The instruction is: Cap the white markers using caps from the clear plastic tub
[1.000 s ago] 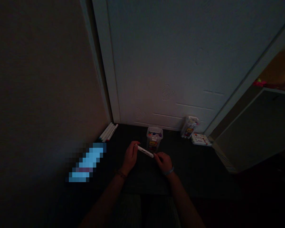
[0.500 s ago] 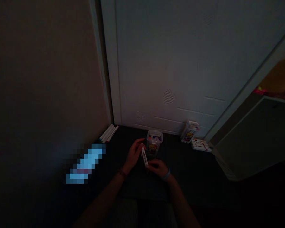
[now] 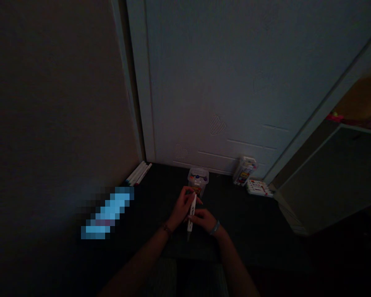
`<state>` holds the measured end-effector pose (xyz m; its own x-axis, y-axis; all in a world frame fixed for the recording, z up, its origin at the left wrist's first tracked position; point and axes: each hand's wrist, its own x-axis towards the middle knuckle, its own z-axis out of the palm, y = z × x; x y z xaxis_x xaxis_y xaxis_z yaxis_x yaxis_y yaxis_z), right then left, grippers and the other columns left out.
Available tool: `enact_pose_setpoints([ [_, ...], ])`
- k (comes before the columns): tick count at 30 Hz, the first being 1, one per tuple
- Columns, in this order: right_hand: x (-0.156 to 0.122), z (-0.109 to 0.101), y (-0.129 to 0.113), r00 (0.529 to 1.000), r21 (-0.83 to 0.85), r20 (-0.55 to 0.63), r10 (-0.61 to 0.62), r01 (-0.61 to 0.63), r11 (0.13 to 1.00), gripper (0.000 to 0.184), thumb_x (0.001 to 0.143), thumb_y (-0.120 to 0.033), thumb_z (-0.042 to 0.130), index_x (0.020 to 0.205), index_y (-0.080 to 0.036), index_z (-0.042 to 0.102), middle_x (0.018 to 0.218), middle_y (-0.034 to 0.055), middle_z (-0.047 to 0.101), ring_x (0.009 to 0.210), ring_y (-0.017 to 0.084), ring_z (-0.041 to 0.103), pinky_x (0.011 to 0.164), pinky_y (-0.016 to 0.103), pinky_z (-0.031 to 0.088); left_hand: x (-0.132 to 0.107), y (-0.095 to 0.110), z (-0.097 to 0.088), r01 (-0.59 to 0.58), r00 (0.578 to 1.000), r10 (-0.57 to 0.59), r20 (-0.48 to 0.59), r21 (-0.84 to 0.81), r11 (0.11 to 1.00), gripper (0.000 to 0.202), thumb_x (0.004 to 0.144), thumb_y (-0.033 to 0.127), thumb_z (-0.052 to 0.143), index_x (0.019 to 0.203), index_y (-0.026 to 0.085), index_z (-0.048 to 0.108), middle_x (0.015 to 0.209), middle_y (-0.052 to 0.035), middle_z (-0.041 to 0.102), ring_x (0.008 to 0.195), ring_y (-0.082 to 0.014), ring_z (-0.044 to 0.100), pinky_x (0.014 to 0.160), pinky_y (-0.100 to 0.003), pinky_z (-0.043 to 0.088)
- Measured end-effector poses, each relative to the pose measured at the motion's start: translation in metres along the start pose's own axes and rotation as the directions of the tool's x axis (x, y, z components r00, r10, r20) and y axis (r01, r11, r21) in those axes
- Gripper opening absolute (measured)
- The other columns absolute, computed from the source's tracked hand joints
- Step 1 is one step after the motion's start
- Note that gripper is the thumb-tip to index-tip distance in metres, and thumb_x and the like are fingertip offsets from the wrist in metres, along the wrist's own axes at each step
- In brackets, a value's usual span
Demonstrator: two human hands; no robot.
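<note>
A white marker (image 3: 190, 225) with dark print on its barrel is between my hands, its darker end pointing down toward me. My left hand (image 3: 183, 205) is closed round the upper end. Lower on the barrel, my right hand (image 3: 204, 219) pinches it between thumb and fingers. Just beyond my hands stands a clear plastic tub (image 3: 198, 175) with several coloured-capped markers inside; my left hand hides part of its front.
Several white markers (image 3: 139, 173) lie by the wall at the left, with a pixelated bright patch nearer me. At the right, an upright clear case (image 3: 245, 170) stands beside a pile of white markers (image 3: 259, 187). A white panel (image 3: 185, 90) rises behind the dark table (image 3: 244, 231).
The marker has turned so more of its barrel shows, its lower end now closer to me. My left hand has shifted right and slightly down, nearer my right hand. The view has shifted slightly.
</note>
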<state>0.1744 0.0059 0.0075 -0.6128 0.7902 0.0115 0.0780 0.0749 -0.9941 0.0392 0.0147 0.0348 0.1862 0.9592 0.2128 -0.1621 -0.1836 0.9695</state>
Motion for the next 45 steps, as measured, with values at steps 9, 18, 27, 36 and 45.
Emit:
enact_pose_setpoints([
  [9,-0.001,0.002,0.006,0.999,-0.028,-0.053,-0.004,0.002,1.000,0.040,0.074,-0.050,0.058,0.089,-0.014,0.068,0.076,0.0002,0.064,0.070,0.013,0.055,0.070,0.026,0.042,-0.010,0.003,-0.007,-0.049,0.998,0.047,0.030,0.094,0.994,0.029,0.086,0.039,0.043,0.107,0.019,0.043,0.083,-0.0043,0.064,0.068,-0.0128,0.059,0.057,-0.021,0.044],
  [18,-0.002,0.004,0.002,0.998,0.017,-0.055,0.014,-0.013,1.000,0.040,0.073,-0.050,0.059,0.090,-0.015,0.068,0.078,0.0005,0.063,0.072,0.014,0.055,0.071,0.027,0.042,-0.008,-0.001,-0.007,-0.029,0.999,0.025,0.035,0.112,0.993,0.031,0.085,0.040,0.044,0.107,0.019,0.046,0.081,-0.0042,0.065,0.062,-0.0118,0.058,0.055,-0.021,0.044],
  [27,-0.001,0.001,0.002,0.999,-0.036,-0.029,-0.018,0.017,0.999,0.040,0.075,-0.050,0.057,0.089,-0.014,0.068,0.076,0.0001,0.062,0.071,0.013,0.053,0.071,0.026,0.042,-0.009,-0.001,-0.006,-0.022,1.000,0.020,0.018,0.110,0.994,0.032,0.085,0.041,0.044,0.108,0.018,0.047,0.076,-0.0030,0.063,0.065,-0.0136,0.060,0.058,-0.023,0.047],
  [36,-0.003,0.002,-0.004,0.999,-0.061,-0.047,0.005,-0.008,0.998,0.043,0.072,-0.054,0.057,0.086,-0.014,0.068,0.071,-0.0003,0.061,0.068,0.013,0.053,0.067,0.026,0.042,-0.010,-0.001,-0.007,-0.033,0.999,0.030,0.034,0.094,0.995,0.031,0.086,0.038,0.044,0.109,0.018,0.047,0.078,-0.0030,0.063,0.065,-0.0129,0.059,0.058,-0.022,0.046],
  [45,-0.003,0.002,-0.001,0.982,-0.042,-0.178,-0.062,0.056,0.998,0.033,0.071,-0.046,0.063,0.082,-0.015,0.067,0.071,0.0001,0.063,0.067,0.014,0.056,0.066,0.027,0.045,-0.012,0.005,-0.008,-0.098,0.992,0.097,0.082,0.010,0.995,0.041,0.084,0.032,0.048,0.123,0.018,0.043,0.096,-0.0092,0.066,0.096,-0.0211,0.060,0.082,-0.033,0.046],
])
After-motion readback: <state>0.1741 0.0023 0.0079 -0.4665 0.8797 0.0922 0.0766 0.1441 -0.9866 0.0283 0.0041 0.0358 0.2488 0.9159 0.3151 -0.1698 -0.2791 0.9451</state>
